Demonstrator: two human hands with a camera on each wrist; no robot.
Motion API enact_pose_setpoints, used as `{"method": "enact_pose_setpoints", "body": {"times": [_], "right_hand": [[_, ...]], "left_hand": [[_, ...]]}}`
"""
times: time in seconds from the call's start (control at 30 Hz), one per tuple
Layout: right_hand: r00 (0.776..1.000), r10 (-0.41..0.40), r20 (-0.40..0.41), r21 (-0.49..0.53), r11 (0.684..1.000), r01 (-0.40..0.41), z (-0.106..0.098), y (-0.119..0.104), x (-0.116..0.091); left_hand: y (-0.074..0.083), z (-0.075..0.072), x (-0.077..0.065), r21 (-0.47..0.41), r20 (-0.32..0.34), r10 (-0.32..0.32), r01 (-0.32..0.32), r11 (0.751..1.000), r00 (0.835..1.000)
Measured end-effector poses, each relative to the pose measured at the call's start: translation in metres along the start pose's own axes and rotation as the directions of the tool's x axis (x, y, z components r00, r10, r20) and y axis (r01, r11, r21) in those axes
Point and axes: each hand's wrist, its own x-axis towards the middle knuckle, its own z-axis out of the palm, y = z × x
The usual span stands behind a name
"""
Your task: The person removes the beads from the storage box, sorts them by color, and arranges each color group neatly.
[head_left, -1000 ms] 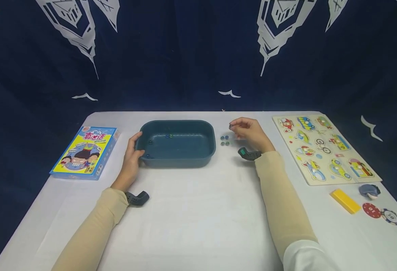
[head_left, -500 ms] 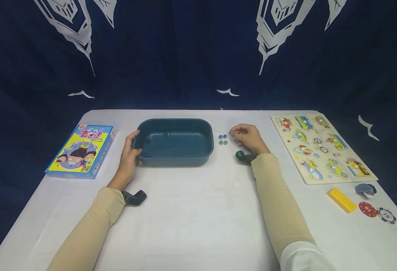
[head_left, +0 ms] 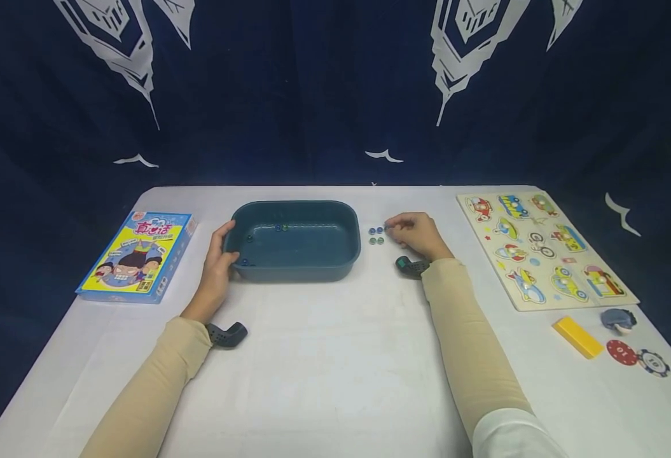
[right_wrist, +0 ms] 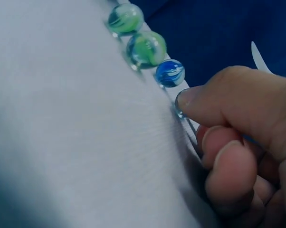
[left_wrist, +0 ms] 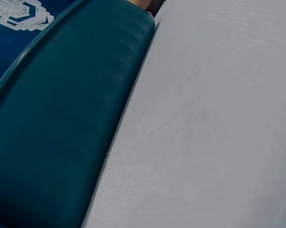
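Wrist views are dimmer than the head's; soft shadow underlies the right hand point(right_wrist: 264, 121).

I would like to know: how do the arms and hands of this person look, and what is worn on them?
The left hand and right hand wear no gloves. The left sleeve and right sleeve are plain beige; white fabric covers the right arm higher up. Each wrist has a dark, bent device; the right one has a green patch.

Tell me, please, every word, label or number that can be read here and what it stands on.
"真心话", its middle character heart-like: blue-and-yellow rectangular box.
"01", perhaps an upside-down "10": flat red round chip.
"10", apparently: flat black-and-white round chip.
Too small to read: the box's other print.
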Motion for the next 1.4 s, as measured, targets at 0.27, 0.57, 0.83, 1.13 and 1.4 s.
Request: {"method": "enact_pose_setpoints", "body": {"times": [0.27,0.57,0.83,1.13,1.4], "right_hand": [[0.999,-0.038,0.013,0.218,0.975,0.034,-0.005,0.0,0.004],[0.991,-0.131,0.013,0.396,0.911,0.115,-0.01,-0.054,0.0],[0.945,-0.295,0.142,0.383,0.897,0.222,0.009,-0.116,0.007],[0.888,-0.364,0.28,0.394,0.887,0.24,0.059,-0.151,0.037],[0.86,-0.363,0.359,0.326,0.912,0.249,0.097,-0.156,0.052]], "left_hand": [[-0.002,-0.002,0.0,-0.023,-0.004,0.011,-0.011,1.0,1.0],[-0.005,-0.001,0.001,-0.037,-0.009,0.013,-0.014,0.999,1.0],[-0.003,-0.001,0.002,-0.033,-0.001,0.009,-0.009,0.999,1.0],[-0.002,-0.004,0.004,-0.021,0.001,-0.027,0.027,0.999,1.0],[-0.004,-0.001,0.002,-0.001,-0.01,0.001,-0.001,1.0,1.0]]}}
